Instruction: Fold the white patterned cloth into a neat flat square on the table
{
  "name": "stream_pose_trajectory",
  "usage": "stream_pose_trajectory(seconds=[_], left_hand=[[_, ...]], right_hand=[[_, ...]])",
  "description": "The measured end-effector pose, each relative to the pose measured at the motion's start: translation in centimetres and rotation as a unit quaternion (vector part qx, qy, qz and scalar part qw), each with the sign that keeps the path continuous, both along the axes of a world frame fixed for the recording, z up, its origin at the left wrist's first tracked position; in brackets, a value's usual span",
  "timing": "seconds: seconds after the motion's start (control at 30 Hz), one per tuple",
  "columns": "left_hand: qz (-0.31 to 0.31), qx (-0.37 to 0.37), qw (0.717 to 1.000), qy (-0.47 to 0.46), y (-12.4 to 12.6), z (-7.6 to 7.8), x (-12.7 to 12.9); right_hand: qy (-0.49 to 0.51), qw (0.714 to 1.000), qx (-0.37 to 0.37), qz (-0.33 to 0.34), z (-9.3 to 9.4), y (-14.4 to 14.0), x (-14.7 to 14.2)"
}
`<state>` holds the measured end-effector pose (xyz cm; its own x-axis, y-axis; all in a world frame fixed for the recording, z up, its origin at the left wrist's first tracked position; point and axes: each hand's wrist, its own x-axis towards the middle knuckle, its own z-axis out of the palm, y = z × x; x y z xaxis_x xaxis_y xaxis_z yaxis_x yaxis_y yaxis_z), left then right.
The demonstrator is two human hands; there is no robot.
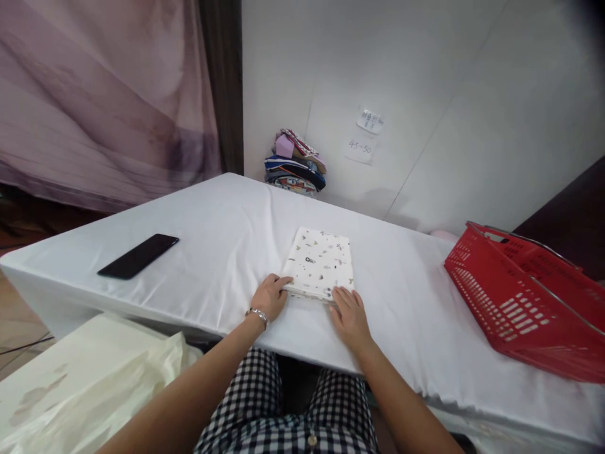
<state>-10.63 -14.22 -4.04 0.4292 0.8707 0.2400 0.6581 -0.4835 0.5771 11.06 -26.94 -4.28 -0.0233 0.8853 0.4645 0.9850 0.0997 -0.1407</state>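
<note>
While both my hands are resting at the near edge of the folded cloth (320, 261) on the white table (227, 252), left hand (269, 296) fingers are curling against it, right hand (350, 315) fingers are lying flat, gripping nothing.

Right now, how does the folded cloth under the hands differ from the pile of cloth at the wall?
The folded cloth is one flat white piece with small prints; the pile is several pieces in mixed colours, stacked unevenly. The folded cloth lies near the table's front edge, touched by the left hand and right hand; the pile sits at the far edge, untouched. Both rest on the white table.
</note>
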Motion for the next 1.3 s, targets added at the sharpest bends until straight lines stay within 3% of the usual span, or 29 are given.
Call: stream_pose_trajectory(seconds=[0.3, 0.4, 0.53, 0.63, 0.87, 1.3], left_hand=[[-0.001, 0.011, 1.0, -0.023, -0.3, -0.4, -0.2], [0.002, 0.013, 0.999, -0.035, -0.7, 0.1, -0.4], [-0.005, 0.079, 0.997, -0.024, -0.6, 1.3, 0.5], [-0.025, 0.117, 0.993, -0.004, -0.1, 1.4, 1.7], [-0.04, 0.078, 0.996, 0.014, 0.3, 0.0, 2.7], [-0.038, 0.071, 0.997, 0.01, 0.3, 0.2, 2.7]], right_hand=[[0.001, 1.0, 0.012, -0.02, -0.3, 0.6, -0.8], [0.0, 1.0, 0.015, -0.016, -0.4, 0.6, -0.6], [-0.002, 1.0, 0.015, -0.019, -0.5, 0.7, -0.5], [-0.001, 1.0, 0.016, -0.018, -0.5, 0.7, -0.5], [-0.004, 1.0, 0.023, -0.021, -0.6, 0.7, -0.5], [-0.005, 0.999, 0.008, -0.032, -0.4, 0.8, -0.3]])
